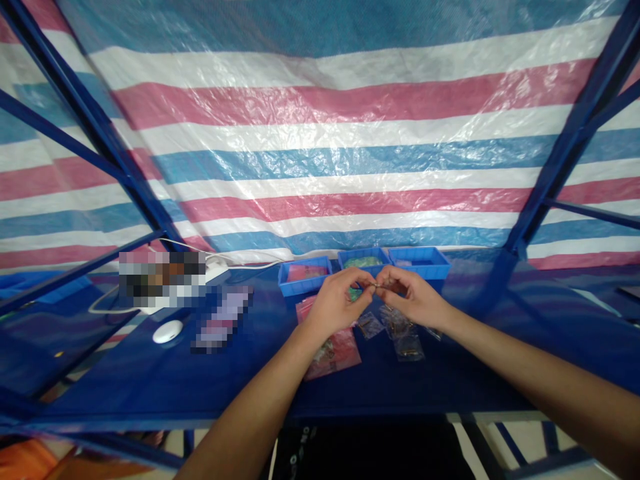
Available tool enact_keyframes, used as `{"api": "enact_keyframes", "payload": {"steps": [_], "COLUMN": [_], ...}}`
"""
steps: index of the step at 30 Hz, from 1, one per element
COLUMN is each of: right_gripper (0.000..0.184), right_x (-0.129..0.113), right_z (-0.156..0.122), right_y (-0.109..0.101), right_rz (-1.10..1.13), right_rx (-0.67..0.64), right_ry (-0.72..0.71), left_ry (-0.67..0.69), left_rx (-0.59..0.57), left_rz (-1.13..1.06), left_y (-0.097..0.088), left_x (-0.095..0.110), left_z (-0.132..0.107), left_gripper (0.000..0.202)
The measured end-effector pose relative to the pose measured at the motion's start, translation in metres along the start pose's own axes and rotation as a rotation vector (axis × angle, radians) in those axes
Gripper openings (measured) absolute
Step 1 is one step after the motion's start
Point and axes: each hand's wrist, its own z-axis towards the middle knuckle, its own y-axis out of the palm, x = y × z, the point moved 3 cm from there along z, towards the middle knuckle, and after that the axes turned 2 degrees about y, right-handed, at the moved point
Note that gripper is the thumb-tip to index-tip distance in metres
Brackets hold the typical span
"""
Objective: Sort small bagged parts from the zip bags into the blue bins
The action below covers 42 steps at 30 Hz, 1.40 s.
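My left hand (336, 301) and my right hand (414, 297) meet above the middle of the blue table. Thumbs and fingertips of both pinch one small, thin, brownish metal-looking piece (375, 286), too small to name. Below my left hand lies a pink plastic bag (343, 357) with small parts in it. Under my right hand are small clear plastic bags (409, 347) holding brownish metal pieces, and another little clear bag (370, 325) lies between the two hands. Just behind the hands, a blue bin (364, 257) holds green material.
Beside that bin stand a left blue bin (303, 283) with pink bags and a right blue bin (431, 265). Leftward lie a white round case (167, 331), a blurred-out purple item (225, 317) and a white power strip (175, 299) with cables. Blue frame posts (560, 157) flank the striped sheet (340, 157).
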Motion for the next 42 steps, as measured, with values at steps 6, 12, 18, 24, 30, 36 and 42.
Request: {"api": "enact_keyframes", "payload": {"steps": [6, 12, 18, 24, 30, 36, 42], "right_gripper": [0.017, 0.008, 0.006, 0.008, 0.006, 0.008, 0.008], "right_x": [-0.002, -0.002, -0.006, -0.011, -0.016, -0.022, -0.021], "right_z": [0.001, 0.001, -0.001, -0.001, -0.002, -0.003, -0.003], "right_y": [-0.002, -0.004, -0.003, -0.005, -0.003, 0.000, 0.000], "right_rz": [-0.015, -0.136, -0.239, -0.300, -0.341, -0.353, -0.362], "right_rx": [0.040, 0.105, 0.100, 0.101, 0.094, 0.081, 0.077], "right_ry": [-0.015, -0.046, -0.066, -0.108, -0.119, -0.162, -0.176], "left_ry": [-0.036, -0.010, -0.003, 0.001, 0.019, -0.013, -0.035], "left_rx": [-0.006, -0.007, 0.001, -0.035, -0.027, -0.019, -0.033], "left_rz": [-0.041, -0.022, -0.016, -0.001, 0.027, 0.026, 0.030], "left_y": [-0.002, 0.000, 0.002, 0.000, 0.003, 0.005, 0.006], "left_x": [-0.002, -0.002, 0.000, 0.001, 0.000, 0.002, 0.003], "left_z": [0.000, 0.000, -0.001, -0.001, -0.001, -0.001, -0.001], "left_gripper": [0.018, 0.020, 0.015, 0.018, 0.016, 0.014, 0.013]}}
